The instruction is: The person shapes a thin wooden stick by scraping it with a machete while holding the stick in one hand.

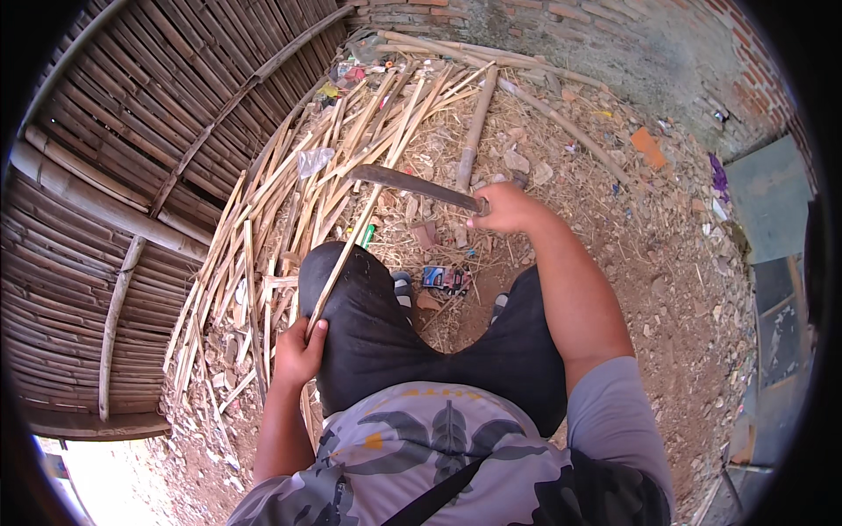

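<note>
My left hand (301, 351) is closed round the lower end of a long, thin bamboo strip (351, 241), which slants up and away across my left knee. In my right hand (506, 209) is the handle of a machete (412, 186); its dark blade points left. The blade crosses in front of or over the strip near its tip; whether the two touch, I cannot tell. Most of the machete's handle is hidden inside my fist.
Many split bamboo strips (254, 237) lie piled on the left beside a bamboo-slat wall (96, 263). A bamboo pole (478, 127) lies ahead, before a brick wall (614, 44). Rubble and litter cover the dirt ground (667, 289). Grey panels (772, 202) stand at the right.
</note>
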Available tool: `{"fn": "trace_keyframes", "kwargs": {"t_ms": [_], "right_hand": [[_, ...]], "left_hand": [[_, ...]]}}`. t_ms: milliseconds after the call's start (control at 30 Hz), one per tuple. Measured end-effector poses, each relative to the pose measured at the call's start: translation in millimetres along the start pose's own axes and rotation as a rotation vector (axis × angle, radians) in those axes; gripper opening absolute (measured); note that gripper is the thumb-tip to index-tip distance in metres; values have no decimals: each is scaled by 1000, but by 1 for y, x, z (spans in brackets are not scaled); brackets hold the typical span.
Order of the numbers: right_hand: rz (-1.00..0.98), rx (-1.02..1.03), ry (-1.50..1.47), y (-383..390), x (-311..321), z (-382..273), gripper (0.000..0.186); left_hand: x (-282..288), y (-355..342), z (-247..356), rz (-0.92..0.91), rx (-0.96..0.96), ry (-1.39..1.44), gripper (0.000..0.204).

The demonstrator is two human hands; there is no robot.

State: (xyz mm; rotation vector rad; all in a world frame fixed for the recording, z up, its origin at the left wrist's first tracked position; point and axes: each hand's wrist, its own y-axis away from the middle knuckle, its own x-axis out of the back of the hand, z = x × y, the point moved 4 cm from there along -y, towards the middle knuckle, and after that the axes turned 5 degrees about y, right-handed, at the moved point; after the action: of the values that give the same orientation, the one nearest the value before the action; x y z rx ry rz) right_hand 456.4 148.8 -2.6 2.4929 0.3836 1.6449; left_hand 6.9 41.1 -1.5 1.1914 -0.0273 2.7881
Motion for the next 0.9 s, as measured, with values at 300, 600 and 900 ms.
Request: {"fn": "trace_keyframes", "kwargs": {"t_ms": [300, 600, 900], "right_hand": [[-3, 4, 13, -2, -4, -1, 62], [-7, 30, 7, 3, -2, -11, 58], [1, 37, -2, 2, -3, -10, 56]], "left_hand": [[0, 0, 0, -6, 9, 4, 51], [0, 0, -3, -3, 17, -18, 50], [0, 0, 0, -10, 17, -14, 50]]}}
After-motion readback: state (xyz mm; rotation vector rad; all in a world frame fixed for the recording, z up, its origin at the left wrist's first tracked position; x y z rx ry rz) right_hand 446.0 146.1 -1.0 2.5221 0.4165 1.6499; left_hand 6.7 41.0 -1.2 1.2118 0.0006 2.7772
